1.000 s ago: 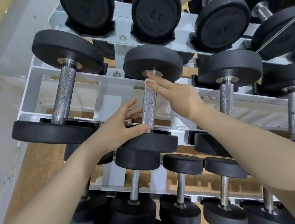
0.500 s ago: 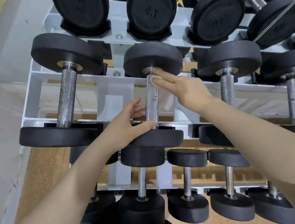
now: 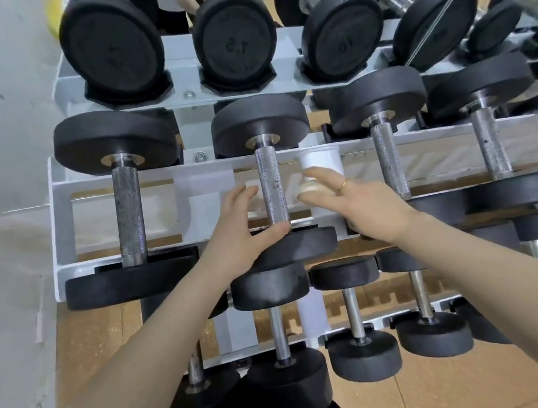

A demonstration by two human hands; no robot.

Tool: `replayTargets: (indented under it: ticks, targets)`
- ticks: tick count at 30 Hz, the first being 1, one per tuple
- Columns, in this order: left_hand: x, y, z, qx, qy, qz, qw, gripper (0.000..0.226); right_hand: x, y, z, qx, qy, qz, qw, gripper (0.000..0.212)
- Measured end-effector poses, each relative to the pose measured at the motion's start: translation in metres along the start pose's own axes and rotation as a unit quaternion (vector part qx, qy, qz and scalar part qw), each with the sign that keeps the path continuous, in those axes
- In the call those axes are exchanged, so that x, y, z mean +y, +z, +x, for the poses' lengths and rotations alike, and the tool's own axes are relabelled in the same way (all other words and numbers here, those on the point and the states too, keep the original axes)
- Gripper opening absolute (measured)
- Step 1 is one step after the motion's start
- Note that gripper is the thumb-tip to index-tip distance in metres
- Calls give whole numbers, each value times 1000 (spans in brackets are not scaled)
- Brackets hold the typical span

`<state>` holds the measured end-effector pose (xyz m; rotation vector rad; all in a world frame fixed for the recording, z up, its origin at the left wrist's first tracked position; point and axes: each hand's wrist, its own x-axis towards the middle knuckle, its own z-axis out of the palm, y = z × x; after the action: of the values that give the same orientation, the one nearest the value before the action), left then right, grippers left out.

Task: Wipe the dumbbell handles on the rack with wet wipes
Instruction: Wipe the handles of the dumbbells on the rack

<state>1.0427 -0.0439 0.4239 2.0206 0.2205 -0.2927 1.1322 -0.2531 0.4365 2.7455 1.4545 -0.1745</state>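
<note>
At frame centre, the left hand (image 3: 240, 228) rests open-fingered against the handle (image 3: 272, 186), seemingly steadying it, while the right hand (image 3: 361, 204) pinches a balled wipe (image 3: 309, 191) just beside it.

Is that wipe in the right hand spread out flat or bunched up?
Bunched up. The wet wipe shows as a small wad pinched at the right hand's fingertips, beside the dumbbell handle, not touching it.
</note>
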Motion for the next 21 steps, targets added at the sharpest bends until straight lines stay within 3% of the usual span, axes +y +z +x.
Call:
replayTargets:
  ticks: [2,4,8,14,21]
  targets:
    - [2,-2,-1,1,13,17,1000,76,-3,1,-5,47,96,95,990,80]
    - [4,-5,-1,6,32,40,999,73,-11,2,-5,90,135,222,961,65]
    - [17,-4,-8,22,107,74,991,58,-36,-15,-1,94,196,457,863,28]
    - [47,4,-23,24,165,-58,984,33,-61,-40,-5,131,207,647,722,35]
    - [69,8,-21,8,73,-187,980,24,-43,-55,-23,94,133,621,767,25]
